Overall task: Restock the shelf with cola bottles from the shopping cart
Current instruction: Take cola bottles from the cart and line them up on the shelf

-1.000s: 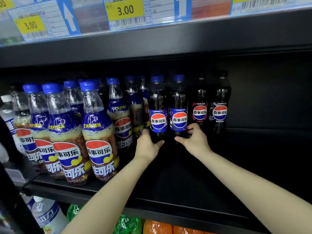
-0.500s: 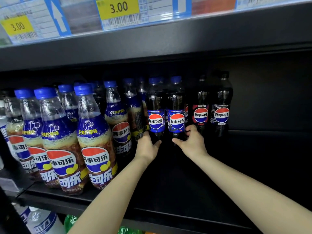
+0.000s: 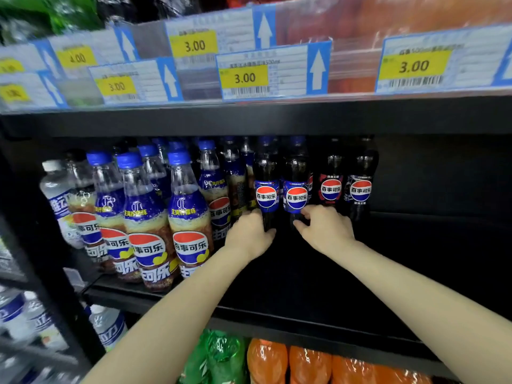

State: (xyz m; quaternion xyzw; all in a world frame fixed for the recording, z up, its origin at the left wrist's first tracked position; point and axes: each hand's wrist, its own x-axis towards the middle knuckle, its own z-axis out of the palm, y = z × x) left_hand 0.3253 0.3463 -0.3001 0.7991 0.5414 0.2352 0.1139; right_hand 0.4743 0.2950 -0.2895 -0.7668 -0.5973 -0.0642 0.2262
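both arms reach deep into the black shelf. the left hand curls its fingers round the base of the left blue-label cola bottle, thumb hooked in front. the right hand does the same on the right blue-label cola bottle, fingers wrapped round its lower body just under the label. the two bottles stand upright, side by side and touching, well back on the shelf.

just to their right stand two black-label cola bottles, upright, close beside the gripped pair. to the left, a crowd of clear lemon cola bottles with blue caps fills the shelf out to its front edge, and a pale water bottle sits at the far left end. the right stretch of the shelf is dark, too dark to read.

overhead, yellow price tags marked 3.00 line the shelf edge. below, orange soda bottles and green bottles show on the lower level.
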